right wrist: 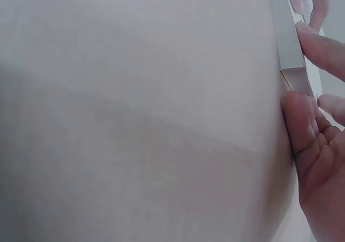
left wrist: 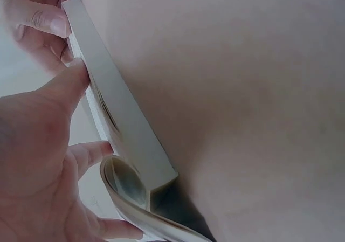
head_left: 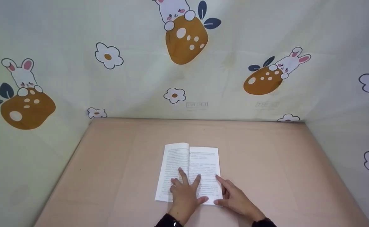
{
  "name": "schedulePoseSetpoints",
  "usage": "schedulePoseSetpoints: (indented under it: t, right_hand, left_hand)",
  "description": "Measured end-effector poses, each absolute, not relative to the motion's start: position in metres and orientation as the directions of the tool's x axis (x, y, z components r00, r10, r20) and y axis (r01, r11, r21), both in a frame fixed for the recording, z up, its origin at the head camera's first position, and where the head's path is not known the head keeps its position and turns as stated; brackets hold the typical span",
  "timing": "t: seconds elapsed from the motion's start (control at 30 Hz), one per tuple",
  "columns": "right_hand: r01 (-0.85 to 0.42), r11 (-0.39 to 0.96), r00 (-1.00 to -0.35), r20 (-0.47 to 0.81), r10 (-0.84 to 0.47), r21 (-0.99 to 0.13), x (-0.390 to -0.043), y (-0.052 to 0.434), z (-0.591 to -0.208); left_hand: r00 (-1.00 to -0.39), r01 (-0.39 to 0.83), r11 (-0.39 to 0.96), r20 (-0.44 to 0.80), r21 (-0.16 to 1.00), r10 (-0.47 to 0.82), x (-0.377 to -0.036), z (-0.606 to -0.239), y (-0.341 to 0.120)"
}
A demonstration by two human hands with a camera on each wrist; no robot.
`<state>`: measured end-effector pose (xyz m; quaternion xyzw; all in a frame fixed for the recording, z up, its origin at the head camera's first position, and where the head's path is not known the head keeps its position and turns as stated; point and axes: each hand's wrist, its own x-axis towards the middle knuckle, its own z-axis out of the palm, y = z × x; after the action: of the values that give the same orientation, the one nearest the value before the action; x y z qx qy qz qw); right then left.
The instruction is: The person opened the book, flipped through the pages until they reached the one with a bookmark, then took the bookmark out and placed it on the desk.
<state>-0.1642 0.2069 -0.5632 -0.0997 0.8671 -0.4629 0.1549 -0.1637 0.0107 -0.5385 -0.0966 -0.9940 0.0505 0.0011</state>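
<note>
Here's the left hand, fingers spread wide, pressing across the open book on the counter, while the right hand, fingers bent, grips its right edge!

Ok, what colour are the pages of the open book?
The pages are white, with lines of darker print; that shows best in the head view.

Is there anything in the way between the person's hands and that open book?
Nothing visible is: the left hand rests directly on the open book, fingers spread across the pages, and the right hand touches its right-hand edge.
</note>
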Motion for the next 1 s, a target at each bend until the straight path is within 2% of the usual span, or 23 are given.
schedulePoseSetpoints:
  t: [0.37, 0.67, 1.0]
  right_hand:
    - [-0.042, 0.543, -0.941, -0.149, -0.303, -0.838, -0.1640, 0.2057, -0.5638]
    - [0.010, 0.541, -0.964, -0.152, -0.218, -0.841, -0.1655, 0.2012, -0.5670]
    - [-0.056, 0.565, -0.980, -0.062, -0.188, -0.823, -0.1661, 0.1996, -0.5715]
  left_hand:
    - [-0.982, 0.190, 0.974, -0.024, -0.123, 0.189, -0.1639, -0.5380, 0.0099]
    - [-0.980, 0.197, 0.973, -0.018, -0.117, 0.197, -0.1638, -0.5401, 0.0084]
    - [-0.977, 0.214, 0.975, -0.013, -0.053, 0.214, -0.1627, -0.5400, 0.0062]
